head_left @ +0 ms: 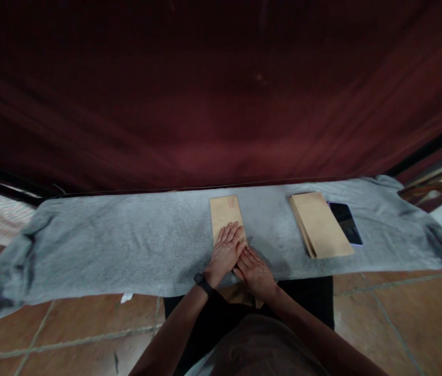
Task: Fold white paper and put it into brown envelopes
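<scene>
A tan paper envelope (225,210) lies lengthwise on the grey cloth in front of me, with a small faint reddish print near its top right corner. My left hand (226,249) rests flat on it, fingers stretched out toward the far end. Beside it, my right hand (255,271) lies with fingers extended, its fingertips meeting the left hand at the envelope's right edge. The envelope's near part is hidden under both hands. A dark band (204,283) circles my left wrist. More brown paper (236,293) shows below my hands, near my lap.
A stack of similar tan envelopes (322,224) sits to the right, partly over a dark phone (346,223). Grey cloth (119,240) covers the long narrow surface. A dark red wall or panel (221,115) rises behind it. Tiled floor (87,329) shows below.
</scene>
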Motion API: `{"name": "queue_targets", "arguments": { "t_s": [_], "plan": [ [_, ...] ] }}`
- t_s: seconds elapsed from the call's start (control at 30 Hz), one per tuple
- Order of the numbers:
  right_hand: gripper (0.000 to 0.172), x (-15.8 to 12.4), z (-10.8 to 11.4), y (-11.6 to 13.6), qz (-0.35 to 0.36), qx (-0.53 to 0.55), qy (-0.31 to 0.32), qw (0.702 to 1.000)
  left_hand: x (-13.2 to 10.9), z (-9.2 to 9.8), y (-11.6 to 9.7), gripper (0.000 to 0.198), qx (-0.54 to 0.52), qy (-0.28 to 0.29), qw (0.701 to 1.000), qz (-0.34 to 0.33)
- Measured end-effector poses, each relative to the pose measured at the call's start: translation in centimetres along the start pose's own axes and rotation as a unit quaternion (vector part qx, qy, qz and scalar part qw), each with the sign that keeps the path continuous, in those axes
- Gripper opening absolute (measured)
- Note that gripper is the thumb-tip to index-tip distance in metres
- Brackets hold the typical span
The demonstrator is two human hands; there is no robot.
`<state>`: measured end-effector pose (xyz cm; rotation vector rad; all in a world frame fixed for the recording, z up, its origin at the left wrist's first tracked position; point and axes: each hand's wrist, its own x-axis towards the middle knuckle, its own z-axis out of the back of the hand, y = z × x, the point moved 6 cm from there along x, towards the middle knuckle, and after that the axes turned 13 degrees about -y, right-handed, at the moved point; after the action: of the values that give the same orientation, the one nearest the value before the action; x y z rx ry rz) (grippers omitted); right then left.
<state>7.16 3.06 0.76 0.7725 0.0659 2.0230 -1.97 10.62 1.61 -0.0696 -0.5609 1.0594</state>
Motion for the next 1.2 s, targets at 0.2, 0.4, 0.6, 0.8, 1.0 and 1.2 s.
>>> {"name": "queue_targets", "arguments": {
  "t_s": [0.2, 0.4, 0.6, 0.8, 1.0, 1.2],
  "plan": [
    [0.051, 0.3, 0.3, 0.1, -0.005, 0.006, 0.005, 1.0, 4.3, -2.1, 2.6, 0.053, 0.024, 0.019, 1.0, -0.005],
    [0.052, 0.8, 0.6, 0.2, -0.007, 0.015, 0.01, 1.0, 7.2, -3.5, 4.0, 0.055, 0.039, -0.001, 0.999, 0.011],
    [0.051, 0.9, 0.6, 0.2, -0.012, 0.01, 0.011, 1.0, 7.3, -3.6, 4.2, 0.054, 0.033, 0.017, 0.999, 0.007],
    [0.046, 0.9, 0.7, 0.2, -0.012, 0.004, -0.001, 1.0, 3.7, -2.0, 3.7, 0.053, 0.03, 0.011, 0.999, -0.013],
    [0.04, 0.7, 0.5, 0.2, -0.011, 0.006, -0.017, 1.0, -2.1, 0.8, 2.0, 0.051, 0.026, 0.023, 0.999, -0.029],
    [0.051, 0.5, -0.1, -0.1, -0.011, 0.006, -0.009, 1.0, -7.7, 3.0, 0.7, 0.062, 0.058, 0.028, 0.997, -0.045]
  ]
}}
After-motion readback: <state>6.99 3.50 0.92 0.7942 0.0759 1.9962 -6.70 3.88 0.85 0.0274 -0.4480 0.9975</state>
